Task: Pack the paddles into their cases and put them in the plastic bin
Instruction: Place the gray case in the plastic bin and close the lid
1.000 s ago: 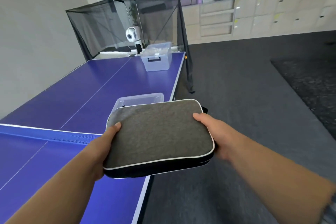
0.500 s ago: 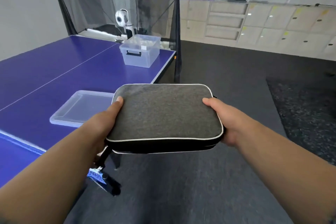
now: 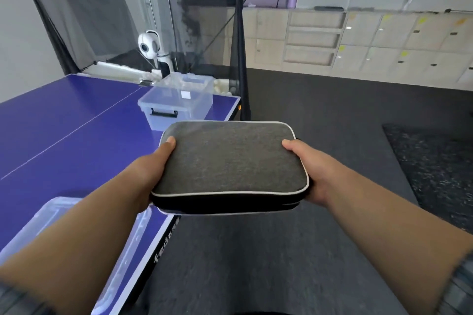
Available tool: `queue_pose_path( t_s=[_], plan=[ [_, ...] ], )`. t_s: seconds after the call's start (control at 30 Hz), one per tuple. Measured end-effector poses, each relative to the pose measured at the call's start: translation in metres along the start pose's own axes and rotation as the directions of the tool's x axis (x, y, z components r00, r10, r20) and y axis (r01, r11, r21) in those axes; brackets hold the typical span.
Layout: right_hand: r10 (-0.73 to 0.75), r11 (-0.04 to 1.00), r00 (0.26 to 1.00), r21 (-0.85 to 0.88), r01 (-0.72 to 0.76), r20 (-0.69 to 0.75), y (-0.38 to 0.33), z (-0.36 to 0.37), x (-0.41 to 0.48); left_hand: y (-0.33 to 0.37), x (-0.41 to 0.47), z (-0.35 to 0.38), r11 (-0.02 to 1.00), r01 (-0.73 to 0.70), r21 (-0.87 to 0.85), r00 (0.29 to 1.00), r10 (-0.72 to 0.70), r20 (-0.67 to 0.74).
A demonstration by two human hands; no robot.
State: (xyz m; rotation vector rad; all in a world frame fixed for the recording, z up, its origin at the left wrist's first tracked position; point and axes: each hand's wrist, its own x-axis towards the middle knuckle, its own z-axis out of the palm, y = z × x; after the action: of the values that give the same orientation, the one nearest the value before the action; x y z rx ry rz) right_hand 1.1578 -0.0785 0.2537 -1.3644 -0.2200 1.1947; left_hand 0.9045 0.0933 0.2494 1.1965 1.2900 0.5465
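Note:
I hold a closed grey fabric paddle case (image 3: pixel 230 161) with white piping and a black side, level in front of me beside the table's edge. My left hand (image 3: pixel 151 171) grips its left edge, thumb on top. My right hand (image 3: pixel 309 174) grips its right edge the same way. A clear plastic bin (image 3: pixel 176 105) with a black latch stands on the far right corner of the blue table (image 3: pixel 64 140), beyond the case. No paddle is visible; the case hides its contents.
A clear plastic lid (image 3: pixel 122 250) lies on the near table corner under my left forearm. A black ball-catching net (image 3: pixel 128 15) and a white ball machine (image 3: pixel 151 46) stand at the table's far end. Dark carpet (image 3: pixel 320 115) lies to the right, lockers along the back wall.
I have walked forward along the table with the case in both hands. The bin is now closer, and the lid has passed from ahead to under my left arm.

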Motion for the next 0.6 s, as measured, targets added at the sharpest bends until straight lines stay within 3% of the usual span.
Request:
queue_pose_path(
  t_s=[0.23, 0.6],
  plan=[
    [0.059, 0.997, 0.998, 0.046, -0.061, 0.037, -0.048, -0.004, 0.139, 0.044, 0.117, 0.04, 0.997, 0.046, 0.055, 0.998, -0.043, -0.044],
    [0.17, 0.979, 0.967, -0.143, -0.144, 0.191, -0.18, 0.02, 0.391, 0.121, 0.302, 0.101, 0.986, 0.165, -0.029, 0.936, -0.166, -0.31]
  ],
)
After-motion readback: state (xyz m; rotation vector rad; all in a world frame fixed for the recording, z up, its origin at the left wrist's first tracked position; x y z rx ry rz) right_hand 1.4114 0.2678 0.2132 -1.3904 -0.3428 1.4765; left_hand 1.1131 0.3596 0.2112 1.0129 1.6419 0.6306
